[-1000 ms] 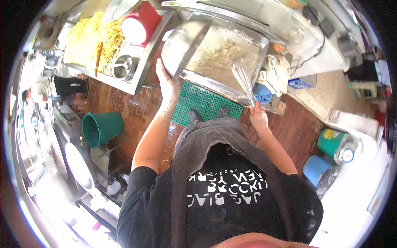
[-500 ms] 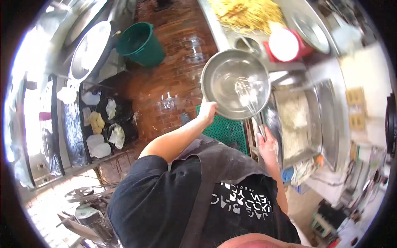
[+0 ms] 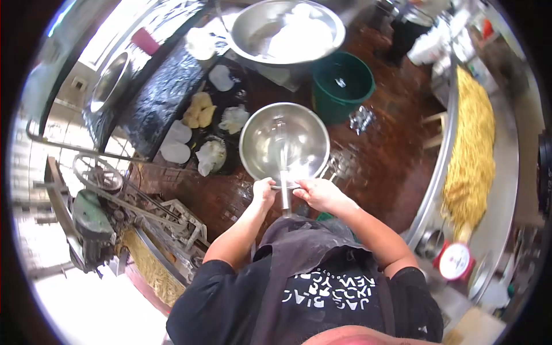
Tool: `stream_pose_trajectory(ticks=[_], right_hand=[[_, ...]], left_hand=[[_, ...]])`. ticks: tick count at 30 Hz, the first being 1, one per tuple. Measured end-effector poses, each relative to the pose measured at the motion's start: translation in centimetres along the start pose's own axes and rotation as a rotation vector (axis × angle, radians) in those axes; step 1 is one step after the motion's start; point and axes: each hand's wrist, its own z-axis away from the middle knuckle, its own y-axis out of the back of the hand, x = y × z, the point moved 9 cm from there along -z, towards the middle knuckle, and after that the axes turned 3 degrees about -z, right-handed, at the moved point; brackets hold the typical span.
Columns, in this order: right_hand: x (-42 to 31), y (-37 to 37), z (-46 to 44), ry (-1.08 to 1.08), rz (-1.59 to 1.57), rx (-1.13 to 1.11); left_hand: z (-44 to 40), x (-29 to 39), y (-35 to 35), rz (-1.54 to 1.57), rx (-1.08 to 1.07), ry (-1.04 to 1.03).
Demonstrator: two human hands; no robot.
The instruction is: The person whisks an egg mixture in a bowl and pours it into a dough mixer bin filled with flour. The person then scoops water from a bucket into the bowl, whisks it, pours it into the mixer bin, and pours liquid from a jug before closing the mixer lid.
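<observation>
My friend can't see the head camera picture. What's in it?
A left hand and a right hand hold a metal bowl by its near rim, with a whisk in it. Beyond stands a green bucket; yellow noodle-like strands are heaped on the right.

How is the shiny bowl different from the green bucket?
The metal bowl is silver and shiny, while the bucket is green. The bowl is held at its rim by the left hand and right hand, while the bucket stands on the floor. The bowl looks shallower, the bucket deeper. Both have round, open tops.
</observation>
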Motion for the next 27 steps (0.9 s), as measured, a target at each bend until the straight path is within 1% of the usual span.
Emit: stream_pose_trajectory(ticks=[2, 3, 4, 6, 8, 10, 12, 13, 14, 15, 16, 17, 18, 19, 20, 21, 22, 23, 24, 25, 26, 27], right_hand=[[-2.4, 2.8, -4.7, 0.153, 0.041, 0.154], [-3.7, 4.2, -7.1, 0.144, 0.027, 0.123], [-3.9, 5.1, -9.6, 0.13, -0.019, 0.113], [-5.0, 7.2, -14.9, 0.195, 0.023, 0.131], [-7.7, 9.7, -20.6, 0.252, -0.02, 0.121], [-12.5, 12.7, -26.7, 0.395, 0.024, 0.156], [-18.4, 15.3, -33.9, 0.532, 0.018, 0.172], [-21.3, 16.5, -38.0, 0.65, 0.031, 0.247], [-24.7, 17.4, -41.8, 0.916, 0.055, 0.406], [-28.3, 18.7, -45.2, 0.895, 0.081, 0.408], [-30.6, 18.7, -51.6, 0.88, 0.013, 0.426], [-34.2, 20.3, -53.0, 0.884, 0.018, 0.474], [-36.7, 21.4, -55.8, 1.07, -0.017, 0.664], [-38.3, 20.0, -62.0, 1.116, -0.112, 0.648], [-39.7, 17.6, -68.6, 1.134, -0.283, 0.421], [-40.1, 16.9, -71.5, 0.995, -0.095, 0.342], [-40.0, 17.9, -71.1, 0.958, -0.03, 0.388], [-39.6, 18.9, -70.4, 0.915, 0.037, 0.434], [-38.9, 20.2, -69.1, 0.867, 0.111, 0.474], [-38.5, 20.8, -68.1, 0.903, 0.085, 0.39], [-38.1, 21.2, -67.6, 0.966, 0.009, 0.415], [-36.9, 21.2, -67.1, 1.015, -0.061, 0.439]], left_hand=[[2.0, 5.7, 0.9, -0.239, 0.011, -0.108], [2.0, 7.7, 1.5, -0.198, 0.056, -0.19], [1.6, 8.4, 2.5, 0.12, 0.069, -0.158], [-1.6, 8.4, 8.0, 0.146, 0.132, -0.232], [-1.1, 9.4, 9.2, 0.224, 0.198, -0.237], [-0.9, 10.2, 10.1, 0.188, 0.254, -0.295], [-1.0, 9.8, 10.0, 0.202, 0.35, -0.292], [-1.0, 9.7, 9.5, 0.264, 0.317, -0.283], [-1.1, 9.2, 9.8, 0.138, 0.344, -0.317], [-0.8, 9.1, 9.0, 0.12, 0.452, -0.275], [0.8, 8.8, 8.0, 0.095, 0.567, -0.212], [1.6, 8.0, 6.6, 0.236, 0.63, -0.229], [1.7, 8.1, 5.0, 0.372, 0.684, -0.262], [2.7, 8.0, 3.2, 0.421, 0.774, -0.218], [3.2, 8.1, 1.9, 0.417, 0.79, -0.218], [3.7, 8.3, 0.2, 0.446, 0.82, -0.199], [4.1, 8.3, -0.9, 0.471, 0.846, -0.181], [3.8, 6.5, -0.4, 0.418, 0.811, -0.113], [4.6, 7.4, -2.2, 0.394, 0.858, -0.091], [4.6, 7.3, -2.7, 0.359, 0.868, -0.099], [4.3, 7.0, -3.1, 0.324, 0.871, -0.105], [3.8, 6.3, -2.9, 0.372, 0.832, -0.159]])
